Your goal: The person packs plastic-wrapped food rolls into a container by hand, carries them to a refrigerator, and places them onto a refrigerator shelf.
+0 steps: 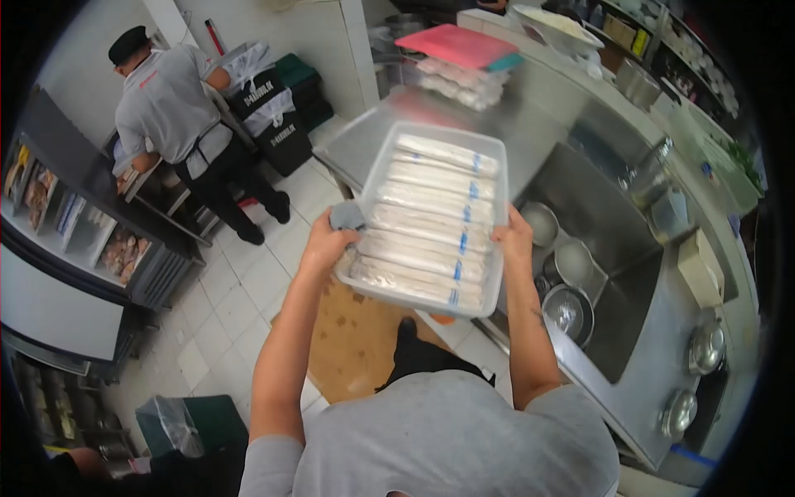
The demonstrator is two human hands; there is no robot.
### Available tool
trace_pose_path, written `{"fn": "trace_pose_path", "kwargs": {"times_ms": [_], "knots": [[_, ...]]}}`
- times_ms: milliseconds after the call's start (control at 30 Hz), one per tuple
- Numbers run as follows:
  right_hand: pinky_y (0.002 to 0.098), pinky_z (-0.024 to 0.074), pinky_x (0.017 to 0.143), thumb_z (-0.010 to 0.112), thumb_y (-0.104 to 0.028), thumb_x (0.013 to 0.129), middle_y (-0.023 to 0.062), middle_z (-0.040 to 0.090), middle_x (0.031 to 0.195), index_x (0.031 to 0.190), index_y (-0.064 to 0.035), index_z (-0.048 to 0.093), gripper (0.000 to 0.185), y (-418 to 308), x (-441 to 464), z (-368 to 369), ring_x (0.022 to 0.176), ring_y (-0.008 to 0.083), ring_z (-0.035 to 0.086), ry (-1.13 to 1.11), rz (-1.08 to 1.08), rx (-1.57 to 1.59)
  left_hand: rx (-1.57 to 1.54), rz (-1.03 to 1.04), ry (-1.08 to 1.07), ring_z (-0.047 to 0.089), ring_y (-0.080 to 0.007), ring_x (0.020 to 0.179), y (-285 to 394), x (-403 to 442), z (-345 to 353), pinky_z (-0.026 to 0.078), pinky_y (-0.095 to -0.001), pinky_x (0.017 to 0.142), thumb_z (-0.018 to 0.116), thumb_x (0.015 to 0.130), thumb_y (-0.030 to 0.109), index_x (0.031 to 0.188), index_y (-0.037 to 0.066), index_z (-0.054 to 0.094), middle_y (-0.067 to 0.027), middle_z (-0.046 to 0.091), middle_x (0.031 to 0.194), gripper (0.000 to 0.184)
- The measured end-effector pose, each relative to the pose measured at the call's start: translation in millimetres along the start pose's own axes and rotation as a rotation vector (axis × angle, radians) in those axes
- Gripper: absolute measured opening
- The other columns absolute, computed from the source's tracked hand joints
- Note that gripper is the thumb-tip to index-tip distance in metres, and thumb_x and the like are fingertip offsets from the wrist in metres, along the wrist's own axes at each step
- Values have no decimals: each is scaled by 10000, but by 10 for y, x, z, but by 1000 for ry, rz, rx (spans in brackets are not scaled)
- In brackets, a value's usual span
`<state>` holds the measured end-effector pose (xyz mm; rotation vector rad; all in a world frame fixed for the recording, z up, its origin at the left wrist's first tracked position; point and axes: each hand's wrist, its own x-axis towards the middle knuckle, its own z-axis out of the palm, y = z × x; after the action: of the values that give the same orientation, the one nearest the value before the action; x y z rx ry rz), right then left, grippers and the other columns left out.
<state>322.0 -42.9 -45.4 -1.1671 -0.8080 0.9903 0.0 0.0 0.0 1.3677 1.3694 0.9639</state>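
Note:
Between my hands is a translucent plastic tub, held up in front of me and slightly tilted. Several long white wrapped rolls with blue print lie side by side in it; their contents I cannot make out. My left hand grips the tub's left side and also has a grey cloth pressed against it. On the opposite side, my right hand is closed on the rim. The tub's underside is hidden.
Right of me is a steel sink with several metal bowls. A red cutting board tops a stack on the steel counter. A co-worker stands at the left, near an open fridge and black bags. A green bin stands lower left.

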Motion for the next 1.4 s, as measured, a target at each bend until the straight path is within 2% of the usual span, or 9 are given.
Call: {"fn": "trace_pose_path", "kwargs": {"times_ms": [200, 400, 500, 600, 800, 933, 1033, 1233, 1400], "knots": [[199, 433, 686, 442, 128, 572, 78, 635, 1039, 1243, 29, 547, 686, -123, 644, 511, 845, 128, 584, 254, 9, -55, -165, 37, -171, 607, -203, 899, 175, 1223, -200, 478, -307, 787, 700, 713, 43, 1135, -66, 544, -128, 634, 1006, 463], [201, 434, 769, 440, 101, 595, 91, 613, 1122, 1303, 23, 497, 715, -170, 709, 614, 944, 145, 584, 387, 15, -187, -516, -256, -212, 612, -242, 959, 305, 1984, -299, 514, -361, 785, 712, 780, 185, 1149, -54, 540, -145, 630, 1033, 472], [221, 422, 848, 445, 83, 608, 95, 603, 1150, 1327, 19, 471, 723, -182, 771, 770, 1001, 151, 573, 438, -28, -204, -626, -289, -443, 632, -255, 914, 424, 2750, -341, 529, -395, 766, 699, 820, 311, 1103, -1, 563, -150, 630, 1005, 443], [238, 399, 901, 466, 67, 636, 95, 595, 1167, 1329, 15, 471, 695, -113, 766, 775, 1031, 153, 560, 491, -16, -219, -921, -363, -697, 647, -266, 883, 379, 3582, -17, 537, -407, 763, 667, 833, 432, 1032, 60, 576, -141, 636, 985, 431], [237, 418, 851, 576, -45, 776, 76, 602, 1149, 1273, 10, 530, 502, 2, 786, 832, 967, 118, 562, 612, 9, -285, -824, -386, -896, 628, -243, 764, 872, 4954, 875, 542, -407, 726, 689, 788, 503, 894, 112, 578, -75, 633, 852, 420], [254, 446, 743, 641, -149, 814, 68, 629, 991, 1229, -19, 576, 440, -97, 714, 885, 813, 102, 559, 758, 217, -515, -893, -500, -977, 599, -226, 689, 885, 5679, 1518, 526, -402, 660, 718, 788, 405, 835, 128, 557, -63, 608, 750, 324], [278, 446, 670, 660, -214, 822, 61, 570, 799, 1231, -53, 579, 447, -207, 730, 969, 707, 140, 533, 813, 138, -1057, -792, -514, -862, 593, -216, 669, 987, 5695, 1679, 512, -388, 627, 726, 783, 283, 811, 138, 550, -58, 605, 726, 230], [291, 447, 636, 663, -183, 818, 64, 508, 726, 1180, -52, 596, 390, -263, 1137, 1010, 669, 195, 513, 909, -312, -1395, -894, -370, -834, 589, -199, 654, 1296, 5516, 1288, 500, -350, 602, 716, 754, 174, 788, 136, 544, -53, 598, 718, 180], [277, 456, 635, 631, -147, 838, 80, 590, 808, 1138, -41, 610, 319, -240, 2135, 942, 712, 144, 555, 718, -331, -771, -805, -118, -910, 594, -154, 685, 1238, 5434, 287, 483, -299, 603, 692, 783, 180, 820, 119, 569, -32, 598, 741, 142]]}}
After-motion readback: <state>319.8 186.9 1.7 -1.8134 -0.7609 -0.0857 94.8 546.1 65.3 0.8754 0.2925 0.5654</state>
